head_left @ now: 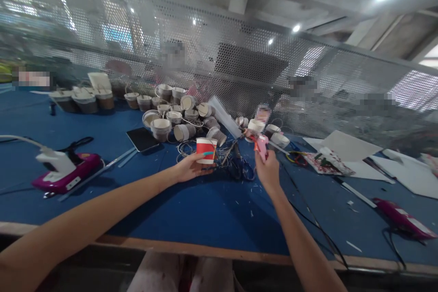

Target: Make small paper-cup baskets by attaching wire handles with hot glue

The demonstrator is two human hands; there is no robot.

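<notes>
My left hand (190,167) is wrapped round a small red paper cup (204,149) with a white rim, held upright above the blue table. Its thumb lies across the front of the cup. To the right, my right hand (267,168) grips a pink glue gun (262,146), whose orange front points up and away to the left. The two hands are apart, and the gun does not touch the cup. Between them lie blue-handled scissors (247,169) and a tangle of thin wire or cord (224,155). Part of the cup is hidden by my fingers.
Several small fabric-wrapped buckets (160,128) crowd the back, before a perforated metal screen (191,61). A black phone (143,139) and a purple power strip (68,173) lie left. White card sheets (352,148) and another purple power strip (404,217) lie right. Black cords cross the table.
</notes>
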